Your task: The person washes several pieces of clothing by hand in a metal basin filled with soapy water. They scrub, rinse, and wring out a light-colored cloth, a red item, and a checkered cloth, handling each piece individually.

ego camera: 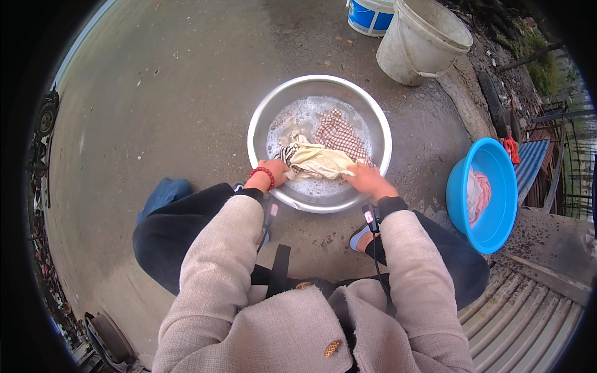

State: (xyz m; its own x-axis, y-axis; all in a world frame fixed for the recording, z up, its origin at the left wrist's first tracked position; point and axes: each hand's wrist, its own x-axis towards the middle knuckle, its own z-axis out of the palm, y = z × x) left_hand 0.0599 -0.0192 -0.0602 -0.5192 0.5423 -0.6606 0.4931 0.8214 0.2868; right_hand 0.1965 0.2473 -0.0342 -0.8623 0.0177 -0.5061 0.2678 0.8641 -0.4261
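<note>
A round metal basin [380,116] with sudsy water stands on the concrete ground before me. Across its near part lies a wet cream-coloured cloth [322,161], stretched between my two hands. My left hand [275,171], below a red bead bracelet, grips the cloth's left end. At the right end, my right hand [366,178] has its fingers closed on the same cloth. Beyond it a red-and-white checked cloth [338,133] lies in the suds. A black-and-white striped cloth [286,154] shows beside my left hand, partly hidden under the cream one.
At the right stands a blue plastic basin [496,219] with pink and whitish cloth [479,196] inside. Farther off are a dirty white bucket [406,56] and a blue-and-white bucket [368,17]. Ridged slats [517,312] lie at lower right. My knees flank the metal basin's near side.
</note>
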